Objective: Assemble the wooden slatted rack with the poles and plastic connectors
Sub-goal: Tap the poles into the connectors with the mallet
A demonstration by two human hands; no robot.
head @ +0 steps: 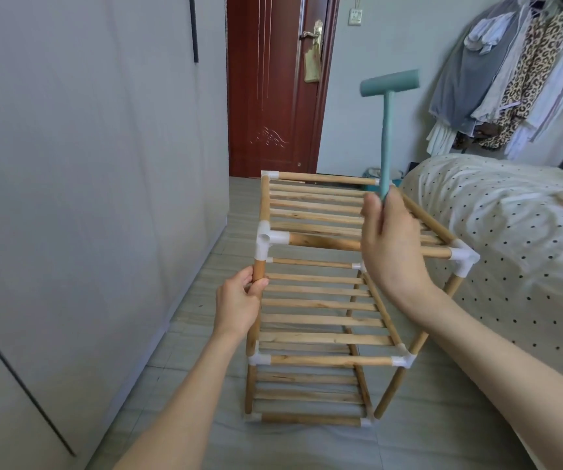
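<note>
A three-tier wooden slatted rack stands on the floor in front of me, its poles joined by white plastic connectors. My left hand grips the near-left upright pole just below the top-left connector, whose upper socket is open. My right hand holds a teal plastic mallet by the bottom of its handle, head raised high above the top shelf. The top-right connector sits at the near right corner.
A grey wardrobe runs along the left. A bed with a dotted cover lies close on the right, touching the rack's side. A red-brown door is behind, and clothes hang at the upper right.
</note>
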